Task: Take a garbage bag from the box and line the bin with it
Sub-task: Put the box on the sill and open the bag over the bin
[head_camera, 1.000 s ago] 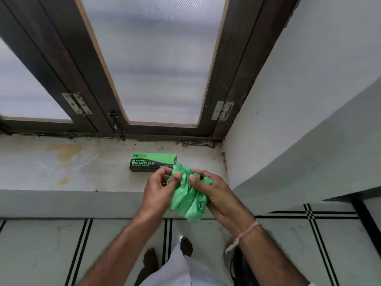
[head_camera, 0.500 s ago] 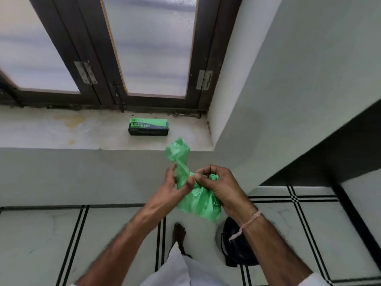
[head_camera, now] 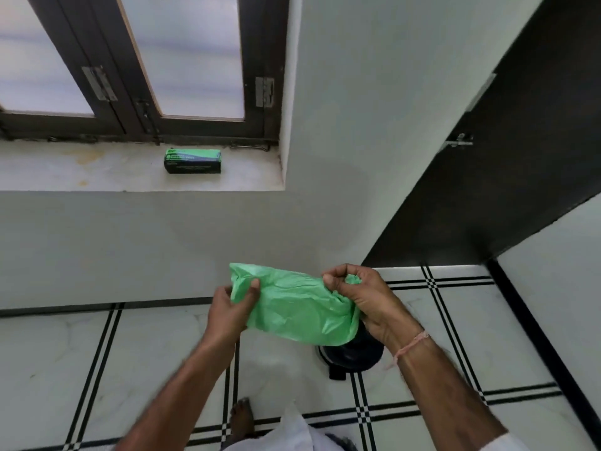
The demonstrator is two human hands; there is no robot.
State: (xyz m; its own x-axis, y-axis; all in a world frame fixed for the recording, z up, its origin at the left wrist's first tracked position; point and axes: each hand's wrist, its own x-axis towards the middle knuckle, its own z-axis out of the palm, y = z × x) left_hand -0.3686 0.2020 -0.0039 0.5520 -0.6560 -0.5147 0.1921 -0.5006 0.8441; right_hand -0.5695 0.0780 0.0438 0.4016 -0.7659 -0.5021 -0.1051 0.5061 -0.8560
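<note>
A crumpled green garbage bag is stretched between both hands at waist height. My left hand pinches its left end with thumb on top. My right hand grips the bunched right end in curled fingers. Below the bag, a dark round bin stands on the floor, mostly hidden by the bag and my right wrist. The green and black garbage bag box lies on the window sill, well away from both hands.
A white wall rises below the sill, with a frosted window above. A dark door with a latch stands at the right. The floor is white tile with black lines. My bare foot is near the bottom.
The view has dropped back from the sill toward the floor. My hands have pulled apart, spreading the bunched bag sideways, and the bin is now under the bag.
</note>
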